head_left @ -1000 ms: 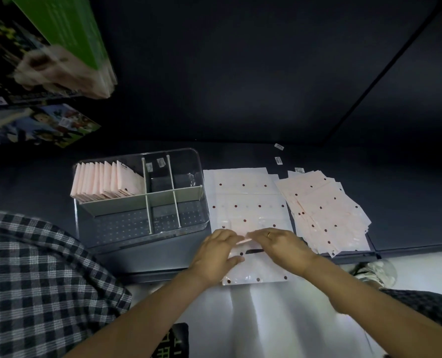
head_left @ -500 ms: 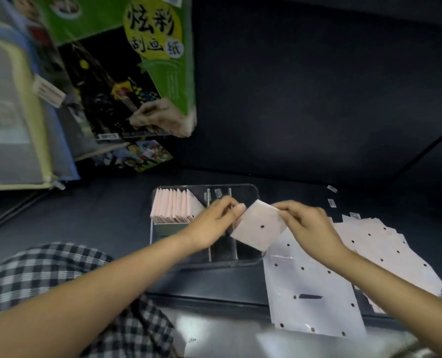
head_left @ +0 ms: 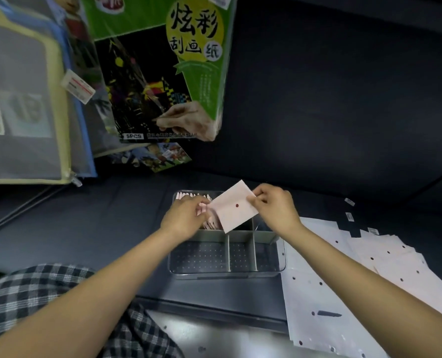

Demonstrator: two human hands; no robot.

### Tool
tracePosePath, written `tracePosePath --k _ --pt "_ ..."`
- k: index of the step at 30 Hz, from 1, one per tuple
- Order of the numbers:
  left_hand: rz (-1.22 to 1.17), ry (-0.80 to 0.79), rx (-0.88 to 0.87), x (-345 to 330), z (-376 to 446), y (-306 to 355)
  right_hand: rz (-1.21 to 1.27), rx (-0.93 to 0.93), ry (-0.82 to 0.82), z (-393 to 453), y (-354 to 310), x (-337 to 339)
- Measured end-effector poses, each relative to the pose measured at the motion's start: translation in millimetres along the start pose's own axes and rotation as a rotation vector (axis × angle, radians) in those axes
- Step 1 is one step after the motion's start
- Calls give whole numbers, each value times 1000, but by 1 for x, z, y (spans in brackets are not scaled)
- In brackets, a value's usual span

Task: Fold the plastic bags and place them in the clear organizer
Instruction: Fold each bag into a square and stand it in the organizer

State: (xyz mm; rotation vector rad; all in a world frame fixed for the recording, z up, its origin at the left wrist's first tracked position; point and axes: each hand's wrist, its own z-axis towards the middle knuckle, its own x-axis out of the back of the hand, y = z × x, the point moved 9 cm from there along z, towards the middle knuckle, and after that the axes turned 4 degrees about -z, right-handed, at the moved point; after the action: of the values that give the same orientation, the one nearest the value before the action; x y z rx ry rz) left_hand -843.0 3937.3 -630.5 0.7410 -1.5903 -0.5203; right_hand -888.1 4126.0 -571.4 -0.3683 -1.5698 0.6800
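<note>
From the head camera, the folded pale pink plastic bag with one dark red dot (head_left: pixel 234 205) is held tilted above the back-left compartment of the clear plastic organizer with grey dividers (head_left: pixel 227 257), which stands on the dark counter (head_left: pixel 85 228) near its front edge. The right hand (head_left: pixel 274 206) pinches the bag's upper right edge; the left hand (head_left: pixel 186 215) has its fingers curled at the bag's lower left corner, against the row of folded pink bags already standing in that compartment (head_left: pixel 192 195).

To do this step well, I judge that the left fingers should part the standing row and hold a gap open while the right hand lowers the bag upright, fold downward, so it slides in without springing open. Keeping the pinch until the neighbours grip it should stop the slippery film from unfolding.

Hard to make out: the left fingertips are hidden behind the bag, so whether they grip it or the stack cannot be told. The compartment's floor is covered by the hands. The flat dotted pink bags waiting on the counter's right (head_left: pixel 344 293) run past the frame's right and lower edges, so their number is unclear.
</note>
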Motion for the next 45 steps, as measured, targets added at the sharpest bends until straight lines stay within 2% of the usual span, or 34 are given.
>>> tracePosePath --k 6,15,21,28,33,38,42,45 --pt "334 -85 -66 -17 3 -3 -6 -131 24 20 10 -16" --pt "583 -152 -142 -31 5 10 -330 -54 0 28 -6 -37" --pt "574 -52 -240 -18 4 26 -325 -67 -92 28 -16 -67" --pt "533 -158 -197 -17 1 20 -169 -232 -296 24 0 -113" --pt "517 -20 -252 -6 -1 30 -53 -252 -256 20 7 -105" --pt "559 -103 -231 -15 -2 28 62 -216 -265 13 16 -97" --pt "589 -116 -223 -18 -3 36 171 -154 -160 -8 38 -58" --pt "512 -104 -297 -28 -9 59 25 -111 -66 -44 83 -14"
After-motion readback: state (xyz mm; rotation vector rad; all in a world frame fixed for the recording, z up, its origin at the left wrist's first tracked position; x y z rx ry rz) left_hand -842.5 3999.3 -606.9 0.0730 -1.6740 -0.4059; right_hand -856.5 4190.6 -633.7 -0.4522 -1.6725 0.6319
